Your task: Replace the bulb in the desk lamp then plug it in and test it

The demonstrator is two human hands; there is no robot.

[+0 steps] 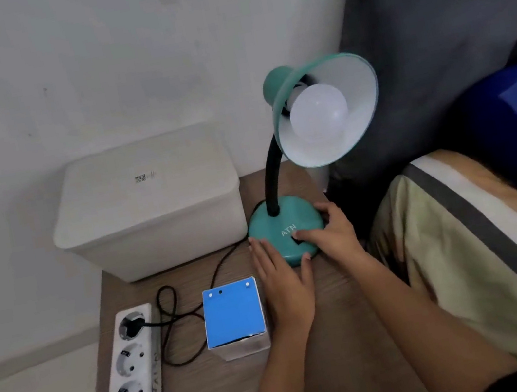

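A teal desk lamp stands on the wooden table, its round base marked ATN. The shade tilts toward me with a white bulb screwed in; the bulb looks unlit. My right hand rests on the base's right side with a fingertip on the black switch. My left hand lies flat against the base's front left edge, fingers together. The lamp's black cord loops across the table, and its plug sits in the top socket of a white power strip.
A blue-topped bulb box sits just left of my left hand. A white lidded bin stands behind, against the wall. A dark sofa and my leg in striped shorts fill the right side.
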